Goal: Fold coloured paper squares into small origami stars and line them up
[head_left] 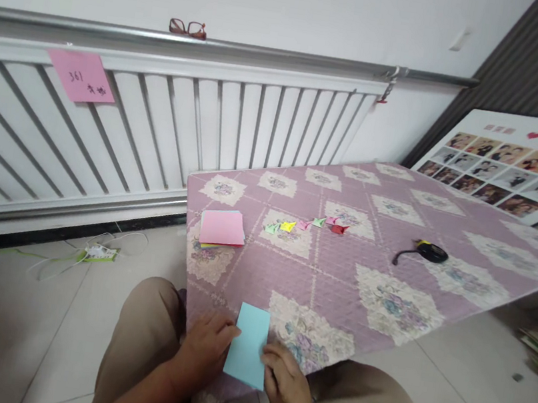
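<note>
A light blue rectangle of paper (249, 345) lies at the near edge of the patterned tablecloth, its long side pointing away from me. My left hand (208, 344) grips its left edge, thumb on top. At the right edge, the bent fingers of my right hand (284, 377) hold the same paper. Farther left on the cloth sits a stack of square papers (222, 228) with a pink sheet on top. Several small folded paper pieces (302, 225) in green, yellow, pink and red form a row near the middle.
A black object with a short cord (432, 252) lies on the right of the tablecloth (336, 292). Behind the table stand a white radiator (256, 119) and a photo board (512, 164). A power strip (100, 253) is on the floor at left.
</note>
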Available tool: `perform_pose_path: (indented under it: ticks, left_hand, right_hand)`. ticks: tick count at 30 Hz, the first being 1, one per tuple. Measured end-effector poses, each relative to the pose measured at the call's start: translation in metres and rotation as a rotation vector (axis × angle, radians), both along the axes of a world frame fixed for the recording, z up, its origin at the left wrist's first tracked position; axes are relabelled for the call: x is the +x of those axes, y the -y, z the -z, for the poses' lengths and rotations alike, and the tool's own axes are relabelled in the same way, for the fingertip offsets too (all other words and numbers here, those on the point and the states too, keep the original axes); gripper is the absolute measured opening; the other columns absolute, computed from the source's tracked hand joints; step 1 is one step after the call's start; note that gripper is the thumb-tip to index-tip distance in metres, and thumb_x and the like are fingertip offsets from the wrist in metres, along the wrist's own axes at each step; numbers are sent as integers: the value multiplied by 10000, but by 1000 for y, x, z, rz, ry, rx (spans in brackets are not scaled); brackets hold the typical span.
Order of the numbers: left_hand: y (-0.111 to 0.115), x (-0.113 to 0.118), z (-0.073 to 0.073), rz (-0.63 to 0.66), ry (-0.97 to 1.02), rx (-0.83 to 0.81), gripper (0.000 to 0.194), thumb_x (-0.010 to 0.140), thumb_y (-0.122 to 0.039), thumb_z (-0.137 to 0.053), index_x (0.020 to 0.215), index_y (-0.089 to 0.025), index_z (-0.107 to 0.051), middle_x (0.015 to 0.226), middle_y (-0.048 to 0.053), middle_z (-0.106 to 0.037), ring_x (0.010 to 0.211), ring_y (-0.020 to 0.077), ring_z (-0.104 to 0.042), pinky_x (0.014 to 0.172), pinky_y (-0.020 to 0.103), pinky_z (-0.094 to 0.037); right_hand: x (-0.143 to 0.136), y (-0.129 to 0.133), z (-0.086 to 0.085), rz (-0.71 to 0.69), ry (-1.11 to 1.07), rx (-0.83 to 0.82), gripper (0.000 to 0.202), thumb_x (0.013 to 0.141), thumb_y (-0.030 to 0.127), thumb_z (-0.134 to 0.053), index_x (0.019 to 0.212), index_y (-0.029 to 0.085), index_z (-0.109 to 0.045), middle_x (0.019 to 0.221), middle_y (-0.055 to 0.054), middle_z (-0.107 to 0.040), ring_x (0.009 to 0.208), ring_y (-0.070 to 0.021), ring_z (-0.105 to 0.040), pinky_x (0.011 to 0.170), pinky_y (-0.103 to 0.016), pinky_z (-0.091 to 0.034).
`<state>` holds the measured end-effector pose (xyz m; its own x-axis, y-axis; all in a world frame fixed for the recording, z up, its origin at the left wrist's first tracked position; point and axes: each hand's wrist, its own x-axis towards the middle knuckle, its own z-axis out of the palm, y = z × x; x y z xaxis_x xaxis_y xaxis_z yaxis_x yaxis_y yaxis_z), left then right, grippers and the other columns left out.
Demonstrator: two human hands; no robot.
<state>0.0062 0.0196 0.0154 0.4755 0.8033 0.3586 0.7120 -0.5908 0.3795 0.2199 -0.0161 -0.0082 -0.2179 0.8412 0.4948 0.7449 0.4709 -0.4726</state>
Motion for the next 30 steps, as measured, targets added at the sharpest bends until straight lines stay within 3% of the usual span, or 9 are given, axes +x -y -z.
perform_pose_path:
  ticks: [6, 10, 13, 22, 30]
  left_hand:
    - [-4, 11, 7, 23, -67, -30, 127, 807, -110, -565, 762, -209, -631, 813, 17, -600, 814, 193, -524, 749, 338, -392]
    - [-1, 11, 11, 26, -41, -54, 134, 788, -109, -579, 776, -223, -648, 807, 15, -606, 794, 189, -520, 745, 348, -368]
    - [-1, 11, 9, 21, 6, -103, 178, 751, -84, -582, 805, -236, -658, 817, 12, -612, 802, 192, -528, 752, 353, -367]
    - [2, 16, 6, -193, 52, -213, 135, 811, -223, -565, 681, -208, -596, 777, 23, -588, 817, 219, -536, 801, 414, -365]
    - [-4, 20, 6, -247, -70, -348, 206, 875, -300, -520, 717, -214, -620, 818, 24, -598, 842, 226, -539, 826, 423, -330]
  right_hand:
    - [9, -1, -2, -54, 56, 52, 197, 848, 124, -476, 844, 257, -622, 892, -20, -681, 934, -195, -640, 820, -363, -526]
    - [13, 0, -4, -18, 96, 17, 261, 811, 131, -528, 1021, 257, -619, 1050, -52, -650, 1125, -244, -554, 918, -442, -477]
    - [13, -1, -4, 9, 98, 14, 268, 802, 116, -521, 997, 268, -626, 1095, -54, -625, 1189, -263, -501, 927, -464, -464]
    - [8, -6, 1, 134, 105, -68, 165, 831, 191, -552, 930, 291, -638, 1153, -45, -596, 1212, -297, -461, 937, -500, -444]
    - [4, -8, -1, 217, 116, -141, 98, 854, 268, -559, 797, 276, -638, 1195, -42, -582, 1248, -315, -416, 944, -510, -418]
